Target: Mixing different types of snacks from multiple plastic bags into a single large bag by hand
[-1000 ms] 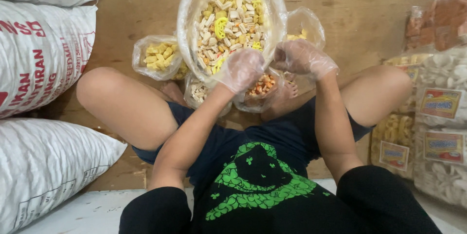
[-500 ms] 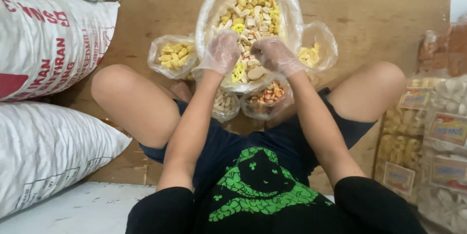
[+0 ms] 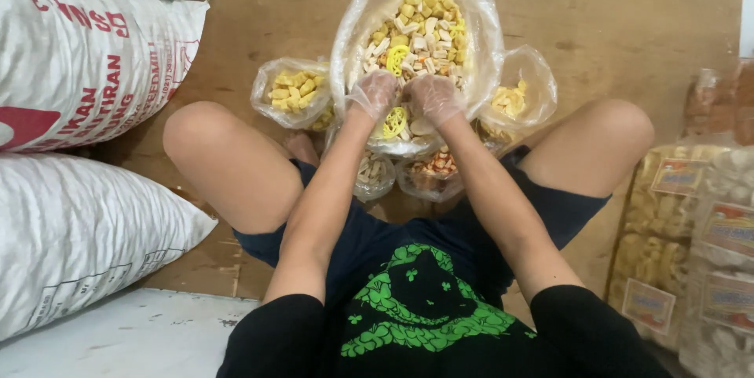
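While the person sits on the wooden floor (image 3: pixel 628 17), both gloved hands dig into the big clear bag of mixed crackers (image 3: pixel 416 40) at twelve o'clock: left hand (image 3: pixel 373 94) and right hand (image 3: pixel 434 99), each grip curled into crackers; firmness unclear. White sacks (image 3: pixel 78 72) lie at nine o'clock.

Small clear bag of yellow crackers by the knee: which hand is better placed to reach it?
Left. The left gloved hand sits in the big clear bag of mixed crackers, on the side of the small clear bag of yellow crackers. The right gloved hand would likely have to cross over.
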